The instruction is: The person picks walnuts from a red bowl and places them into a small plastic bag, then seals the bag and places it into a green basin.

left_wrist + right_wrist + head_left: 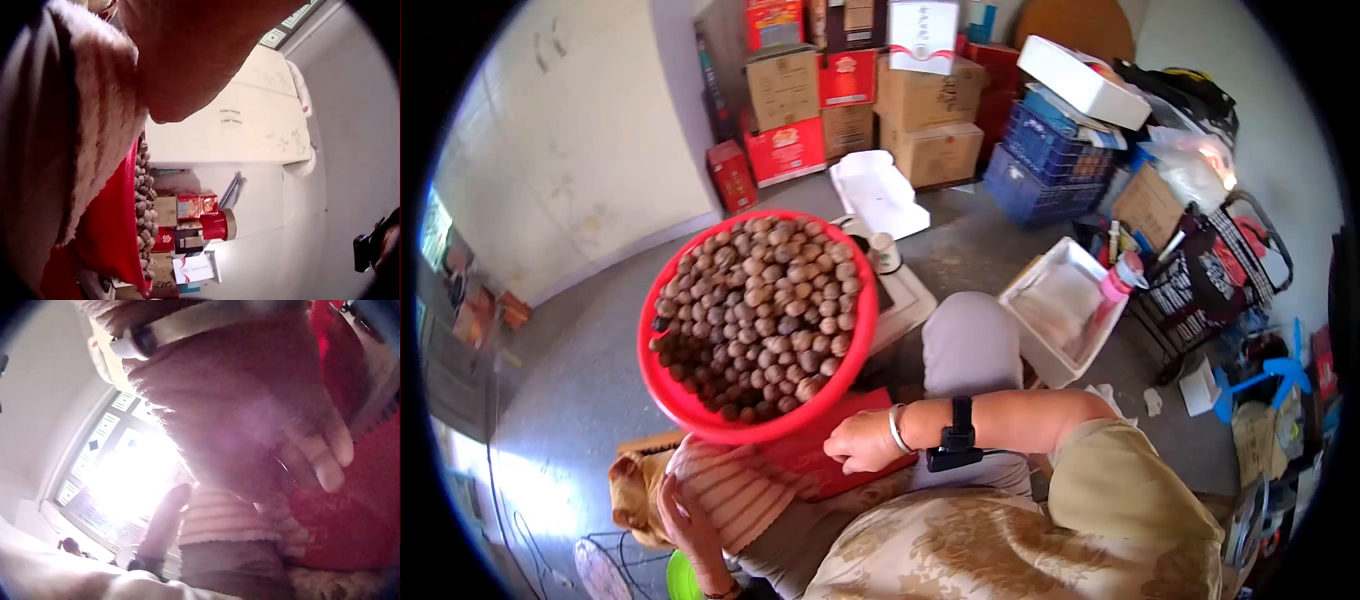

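Observation:
A round red basin (662, 395) heaped with walnuts (760, 310) stands in front of the person's knees. A pink striped towel (730, 490) lies over the left thigh, beside the basin. My left hand (690, 525) is at the towel's outer edge, fingers extended; in the left wrist view its near part looms large and dark beside the towel (103, 94). My right hand (865, 442), with a bangle at the wrist, hangs over a red sheet-like thing (810, 455) on the lap. Its fingers (328, 469) are loosely bent, and nothing shows between them.
A white foam box (1050, 345) holding a pink bottle (1115, 285) stands right of the knee. Cartons (930, 100) and blue crates (1040, 160) are stacked behind. A white foam tray (875, 190) lies beyond the basin. A green bowl (685, 575) and cables are at lower left.

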A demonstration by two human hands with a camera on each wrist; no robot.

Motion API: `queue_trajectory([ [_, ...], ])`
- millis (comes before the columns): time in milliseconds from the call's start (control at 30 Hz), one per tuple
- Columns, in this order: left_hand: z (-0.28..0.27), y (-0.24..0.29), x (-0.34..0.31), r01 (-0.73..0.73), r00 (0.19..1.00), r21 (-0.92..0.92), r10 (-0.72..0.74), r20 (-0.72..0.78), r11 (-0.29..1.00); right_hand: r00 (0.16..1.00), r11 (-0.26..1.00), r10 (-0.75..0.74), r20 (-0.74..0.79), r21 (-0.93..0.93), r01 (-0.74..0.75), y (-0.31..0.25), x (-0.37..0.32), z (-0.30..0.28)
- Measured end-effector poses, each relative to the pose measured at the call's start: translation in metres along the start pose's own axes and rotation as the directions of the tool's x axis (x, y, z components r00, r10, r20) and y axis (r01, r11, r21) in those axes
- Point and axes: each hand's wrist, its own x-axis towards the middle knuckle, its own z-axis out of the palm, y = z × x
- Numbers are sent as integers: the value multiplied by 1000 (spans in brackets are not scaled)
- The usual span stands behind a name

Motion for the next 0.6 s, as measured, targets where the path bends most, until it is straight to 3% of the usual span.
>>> queue_trajectory([
  [67, 21, 9, 3, -234, 971, 299, 239, 21, 925, 998, 995, -10, -66, 97, 16, -9, -23, -27],
  [133, 29, 7, 1, -179, 984, 331, 173, 49, 926, 982, 972, -74, -171, 209, 110, -22, -63, -70],
  [200, 30, -3, 2, -166, 986, 287, 166, 22, 943, 938, 957, 34, -345, 282, 69, -21, -103, -104],
  [233, 30, -3, 2, -166, 985, 287, 173, 4, 943, 821, 976, 37, -570, 198, 93, -17, -125, -118],
  [267, 32, 0, 2, -154, 986, 297, 164, -9, 942, 662, 971, 213, -719, 229, -63, -9, -145, -130],
  [300, 33, 4, 2, -172, 984, 256, 180, -6, 951, 484, 940, 324, -813, 334, -67, 16, -163, -136],
  [367, 32, 7, 0, -177, 978, 265, 200, -60, 948, 144, 843, 501, -853, 444, -304, 55, -197, -151],
  [400, 30, 9, 0, -198, 973, 290, 224, -60, 936, 92, 802, 316, -944, 214, -558, 100, -219, -148],
  [433, 27, 21, 0, -225, 964, 342, 260, -61, 912, 100, 724, 313, -944, 169, -669, 142, -247, -141],
  [467, 25, 22, 1, -239, 964, 358, 266, -26, 903, 73, 508, 374, -924, 138, -850, 180, -273, -129],
  [500, 28, 17, 1, -224, 967, 295, 249, -52, 929, 78, 435, 417, -905, 123, -892, 234, -308, -114],
  [567, 26, 21, 0, -153, 983, 314, 176, -48, 937, 56, 229, 515, -855, 74, -971, 239, -326, -96],
  [600, 25, 20, 0, -139, 986, 331, 161, -39, 933, 48, 211, 587, -808, 95, -973, 249, -335, -90],
])
